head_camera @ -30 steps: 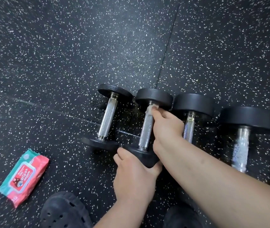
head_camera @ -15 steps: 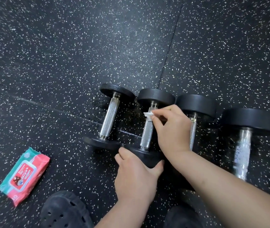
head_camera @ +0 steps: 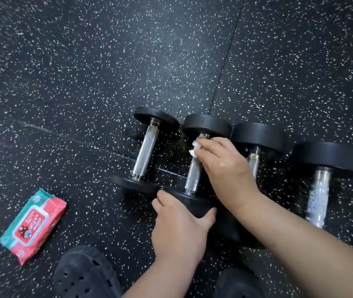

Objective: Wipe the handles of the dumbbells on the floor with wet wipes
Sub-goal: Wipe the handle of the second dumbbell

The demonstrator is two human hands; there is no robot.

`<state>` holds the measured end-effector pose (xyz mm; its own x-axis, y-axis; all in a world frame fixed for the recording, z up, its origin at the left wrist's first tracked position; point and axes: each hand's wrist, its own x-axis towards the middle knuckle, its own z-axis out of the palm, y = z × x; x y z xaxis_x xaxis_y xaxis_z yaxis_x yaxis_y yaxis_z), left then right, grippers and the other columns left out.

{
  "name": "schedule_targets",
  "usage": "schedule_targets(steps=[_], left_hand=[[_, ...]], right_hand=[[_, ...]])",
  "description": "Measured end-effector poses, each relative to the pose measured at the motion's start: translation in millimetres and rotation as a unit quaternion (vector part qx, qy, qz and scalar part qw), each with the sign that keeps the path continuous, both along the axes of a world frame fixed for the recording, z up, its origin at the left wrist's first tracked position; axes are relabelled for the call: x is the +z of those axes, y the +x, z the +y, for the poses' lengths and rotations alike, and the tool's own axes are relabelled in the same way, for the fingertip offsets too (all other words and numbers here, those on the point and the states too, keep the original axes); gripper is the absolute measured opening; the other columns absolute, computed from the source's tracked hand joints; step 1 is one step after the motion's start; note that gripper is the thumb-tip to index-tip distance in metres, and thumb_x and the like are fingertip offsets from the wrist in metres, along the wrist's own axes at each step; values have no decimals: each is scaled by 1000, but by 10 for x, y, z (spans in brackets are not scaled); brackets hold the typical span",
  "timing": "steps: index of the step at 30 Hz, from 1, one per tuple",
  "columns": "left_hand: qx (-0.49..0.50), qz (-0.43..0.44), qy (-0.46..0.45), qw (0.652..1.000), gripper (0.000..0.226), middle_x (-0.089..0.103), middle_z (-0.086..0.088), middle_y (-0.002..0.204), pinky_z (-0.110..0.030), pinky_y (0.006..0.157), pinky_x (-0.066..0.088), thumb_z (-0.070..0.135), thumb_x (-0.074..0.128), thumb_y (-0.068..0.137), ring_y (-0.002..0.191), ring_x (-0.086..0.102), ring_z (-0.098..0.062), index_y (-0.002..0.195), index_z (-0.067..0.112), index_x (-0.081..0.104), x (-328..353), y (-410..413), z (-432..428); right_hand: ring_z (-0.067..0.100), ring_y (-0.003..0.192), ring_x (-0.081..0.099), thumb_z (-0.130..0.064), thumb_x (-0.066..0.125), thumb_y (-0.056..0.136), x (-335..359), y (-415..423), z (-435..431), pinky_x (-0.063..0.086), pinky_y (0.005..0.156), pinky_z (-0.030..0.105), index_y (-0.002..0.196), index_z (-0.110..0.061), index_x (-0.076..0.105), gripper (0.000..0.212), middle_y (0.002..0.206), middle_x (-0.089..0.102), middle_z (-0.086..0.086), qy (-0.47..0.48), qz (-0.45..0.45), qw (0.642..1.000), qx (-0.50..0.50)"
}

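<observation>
Here the right hand pinches a bunched wet wipe against the far end of the dumbbell handle, while the left hand clamps its near head. The handle runs lengthwise between both hands, so the stroke likely pulls toward the left hand.

- Your left hand and right hand are bare.
- Your left forearm and right forearm are bare too, uncovered right out to the edges of the view.
- You wear a left clog that is black and matte, with a rounded toe and rows of small round holes across its upper.
- Your right shoe looks equally dark. Only its rounded toe shows, so its detail cannot be made out.
</observation>
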<state>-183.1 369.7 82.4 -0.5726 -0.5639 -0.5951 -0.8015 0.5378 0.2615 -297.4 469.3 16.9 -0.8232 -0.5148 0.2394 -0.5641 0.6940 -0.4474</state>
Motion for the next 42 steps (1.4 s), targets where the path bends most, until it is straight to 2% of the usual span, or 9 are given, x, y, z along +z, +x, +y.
schedule_targets(steps=[8, 16, 19, 21, 24, 31, 35, 39, 42], left_hand=[[5, 2, -2, 1000, 92, 46, 1, 123, -38, 73, 48, 79, 82, 64, 105, 67, -27, 114, 23, 28, -13, 0, 15], [9, -3, 7, 1000, 96, 46, 2, 118, -39, 70, 48, 84, 80, 59, 98, 68, -27, 112, 24, 28, -12, 3, -4], [9, 1, 4, 1000, 95, 46, 2, 120, -40, 73, 50, 83, 81, 61, 101, 68, -28, 114, 24, 28, -15, 10, 8], [11, 2, 2, 1000, 94, 45, 2, 122, -41, 76, 52, 80, 81, 63, 103, 67, -28, 115, 23, 28, -9, 9, 14], [12, 3, 2, 1000, 93, 44, 2, 123, -41, 77, 53, 80, 81, 64, 103, 67, -26, 116, 23, 29, 2, -2, 11], [5, 4, -7, 1000, 97, 44, 1, 127, -40, 77, 55, 80, 81, 64, 104, 68, -26, 121, 22, 29, -9, 4, 18], [2, 6, -2, 1000, 96, 43, 0, 129, -38, 76, 50, 78, 82, 67, 108, 67, -26, 123, 21, 29, -16, 5, 24], [6, 6, 1, 1000, 94, 43, 0, 127, -39, 78, 50, 77, 82, 66, 108, 66, -27, 120, 21, 29, -15, 5, 27], [8, 8, 4, 1000, 95, 43, 0, 127, -40, 79, 52, 77, 82, 66, 108, 66, -27, 120, 21, 29, -24, 6, 25]], right_hand=[[27, 113, 62, -4, 64, 97, 111, -36, 27, 46, 104, 25, 108, -3, 77, 16, 110, 76, 4, 24, 45, 995, 83], [29, 110, 71, 3, 65, 86, 136, 72, -89, 44, 110, 30, 91, -3, 76, 14, 99, 76, 11, 44, 66, 991, 105], [32, 103, 68, 0, 62, 95, 101, -7, -55, 57, 92, 42, 93, -5, 75, 14, 99, 74, 8, 58, 87, 990, 97], [34, 96, 63, 0, 59, 99, 83, -118, -42, 55, 77, 44, 95, -4, 73, 15, 97, 73, 7, 76, 99, 990, 73], [33, 90, 62, 4, 58, 96, 80, -167, -49, 56, 73, 42, 96, -3, 73, 16, 98, 73, 8, 66, 109, 991, 47], [21, 97, 66, -3, 75, 93, 115, 102, 8, 54, 89, 32, 108, -13, 80, 20, 105, 76, -4, -74, -53, 994, -58], [3, 92, 69, -6, 77, 92, 239, 58, -20, 53, 87, 19, 105, -20, 82, 19, 103, 74, -12, -158, -171, 958, -168], [-7, 79, 68, -15, 79, 91, 313, 14, -97, 44, 72, 3, 96, -28, 81, 14, 87, 75, -19, -202, -288, 887, -300], [2, 74, 72, -12, 78, 92, 291, -28, -182, 55, 72, 14, 89, -24, 78, 12, 79, 77, -10, -286, -368, 799, -379]])
